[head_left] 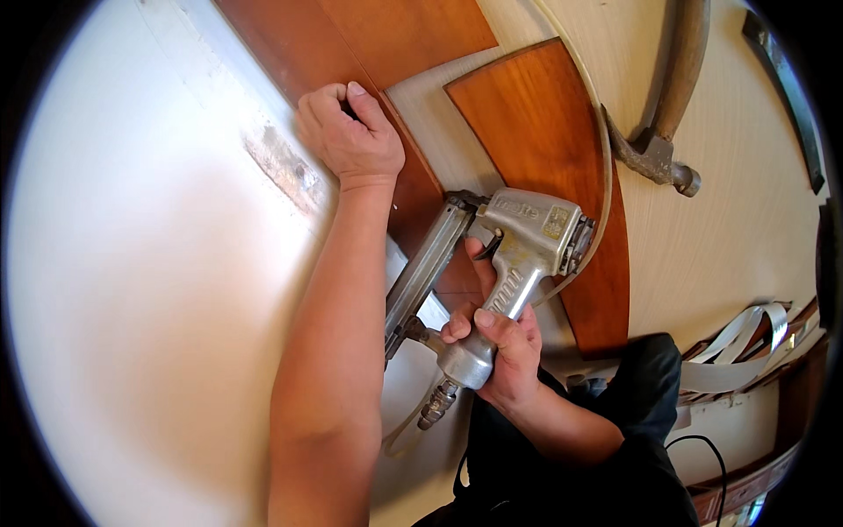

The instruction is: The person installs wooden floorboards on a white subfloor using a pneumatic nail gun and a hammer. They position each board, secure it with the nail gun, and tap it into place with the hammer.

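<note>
A silver air nail gun (518, 255) is gripped by its handle in my right hand (505, 338), one finger raised beside the trigger. Its nose rests at or just over the narrow reddish-brown board (417, 198) along the white wall; exact contact is hidden. The long magazine (430, 259) slants down toward my left forearm, and a hose fitting (437, 404) hangs from the handle's end. My left hand (351, 132) is closed in a fist against the board's edge beside the wall, with the inside of its fingers hidden.
On the pale wood-grain surface (729, 237) lies a loose curved-edged brown board (544, 132). A thin pale hose (601, 114) crosses it. Right of that is a claw hammer (659, 145) with a wooden handle. A dark flat strip (786, 97) lies farther right, and coiled pale strips (738, 351) below.
</note>
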`<state>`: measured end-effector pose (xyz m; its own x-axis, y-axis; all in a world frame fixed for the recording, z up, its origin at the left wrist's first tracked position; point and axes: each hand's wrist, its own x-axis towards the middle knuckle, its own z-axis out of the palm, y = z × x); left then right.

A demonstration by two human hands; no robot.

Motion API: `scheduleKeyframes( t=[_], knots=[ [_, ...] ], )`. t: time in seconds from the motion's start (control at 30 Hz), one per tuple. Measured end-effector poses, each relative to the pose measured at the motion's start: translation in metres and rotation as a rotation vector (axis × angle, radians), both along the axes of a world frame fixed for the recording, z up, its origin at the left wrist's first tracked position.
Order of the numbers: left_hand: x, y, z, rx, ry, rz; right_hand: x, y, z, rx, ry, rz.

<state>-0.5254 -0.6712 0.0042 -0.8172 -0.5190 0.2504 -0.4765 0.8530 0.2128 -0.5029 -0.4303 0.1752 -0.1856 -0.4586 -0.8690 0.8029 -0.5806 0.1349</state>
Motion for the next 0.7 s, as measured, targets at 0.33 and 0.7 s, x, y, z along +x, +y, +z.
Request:
scheduleKeyframes(
  t=[0.33, 0.7],
  knots=[
    [-0.003, 0.004, -0.006, -0.023, 0.027, -0.064, -0.011, -0.006, -0.002, 0.009, -0.078, 0.059],
    [0.000, -0.009, -0.016, -0.062, 0.049, -0.116, 0.028, 0.039, 0.010, 0.086, -0.038, 0.034]
  ],
)
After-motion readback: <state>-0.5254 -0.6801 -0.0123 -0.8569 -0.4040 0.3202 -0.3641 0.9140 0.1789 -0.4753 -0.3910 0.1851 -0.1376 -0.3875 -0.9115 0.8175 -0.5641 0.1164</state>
